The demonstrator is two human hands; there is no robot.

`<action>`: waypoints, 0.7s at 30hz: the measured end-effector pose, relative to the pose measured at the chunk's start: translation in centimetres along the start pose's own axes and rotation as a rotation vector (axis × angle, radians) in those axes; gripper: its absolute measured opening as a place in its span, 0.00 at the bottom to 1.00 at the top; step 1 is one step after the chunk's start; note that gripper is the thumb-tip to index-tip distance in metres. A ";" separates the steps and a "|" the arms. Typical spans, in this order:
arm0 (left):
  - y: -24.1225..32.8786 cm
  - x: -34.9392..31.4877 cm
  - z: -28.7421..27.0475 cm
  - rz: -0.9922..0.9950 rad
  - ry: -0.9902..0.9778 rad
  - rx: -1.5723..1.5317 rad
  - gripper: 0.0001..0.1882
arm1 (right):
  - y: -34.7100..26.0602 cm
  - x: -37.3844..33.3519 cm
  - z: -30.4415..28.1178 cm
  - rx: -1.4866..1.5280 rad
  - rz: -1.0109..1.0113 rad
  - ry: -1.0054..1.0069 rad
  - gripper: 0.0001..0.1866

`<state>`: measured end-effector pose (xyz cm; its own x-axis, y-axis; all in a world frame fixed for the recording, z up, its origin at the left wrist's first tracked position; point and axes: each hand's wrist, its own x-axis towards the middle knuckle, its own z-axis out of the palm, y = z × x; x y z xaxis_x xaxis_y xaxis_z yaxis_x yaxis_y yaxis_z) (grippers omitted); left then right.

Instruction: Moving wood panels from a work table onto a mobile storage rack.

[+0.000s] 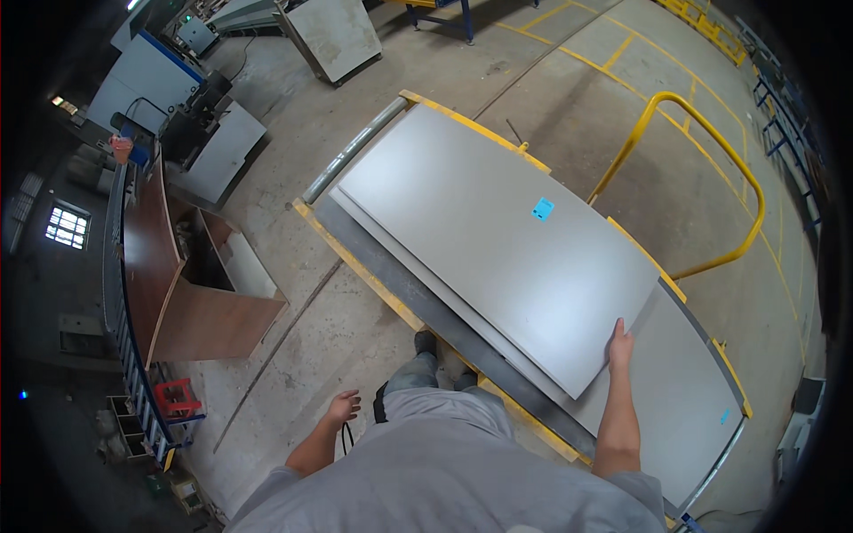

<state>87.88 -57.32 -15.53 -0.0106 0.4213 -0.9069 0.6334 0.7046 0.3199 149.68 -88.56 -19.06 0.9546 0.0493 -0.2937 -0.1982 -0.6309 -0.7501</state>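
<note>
A large light-grey flat panel with a small blue sticker lies on top of a low stack in front of me. Another grey panel shows from under its right end. The stack rests on a yellow-edged platform cart. My right hand is at the top panel's right edge, thumb on the upper face; its other fingers are mostly hidden and seem to grip the edge. Away from the stack on the left, my left hand hangs beside my body, fingers apart, holding nothing.
A yellow tubular handle rises at the cart's far side. A metal roller spans its left end. To my left stand a brown open wooden box and a red stool. Machinery fills the far left.
</note>
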 end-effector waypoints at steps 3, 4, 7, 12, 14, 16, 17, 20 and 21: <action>-0.3 -1.2 0.6 0.103 -0.013 0.067 0.27 | 0.8 0.0 1.6 -0.035 0.005 0.015 0.37; -0.5 -1.6 0.5 0.101 -0.008 0.064 0.27 | 0.7 -0.1 2.1 -0.043 0.023 0.010 0.38; 1.8 -1.4 1.3 0.137 -0.093 0.090 0.27 | 6.8 2.6 0.3 -0.086 0.070 0.013 0.41; 0.4 -2.8 -0.4 0.140 0.049 -0.073 0.28 | 1.3 0.9 2.2 -0.165 0.086 -0.025 0.41; 0.7 -2.7 0.1 0.144 0.010 -0.033 0.28 | -0.2 0.5 1.9 -0.147 0.094 -0.042 0.39; 1.2 -2.5 0.5 0.148 -0.026 0.003 0.28 | -0.6 -0.1 1.1 -0.139 0.115 -0.020 0.39; 1.3 -2.4 0.9 0.147 -0.029 0.001 0.27 | -0.7 0.1 0.9 -0.211 0.126 -0.021 0.37; 1.4 -2.5 1.2 0.163 -0.031 0.013 0.26 | -2.0 -0.2 -2.1 -0.352 0.035 0.159 0.28; 1.5 -2.7 0.9 0.179 -0.015 0.013 0.26 | -4.0 -0.6 -3.5 -0.417 -0.082 0.328 0.21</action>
<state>89.60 -57.88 -12.87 0.1150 0.5304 -0.8399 0.6345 0.6114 0.4729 150.67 -88.79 -13.77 0.9958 -0.0912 0.0067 -0.0788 -0.8926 -0.4438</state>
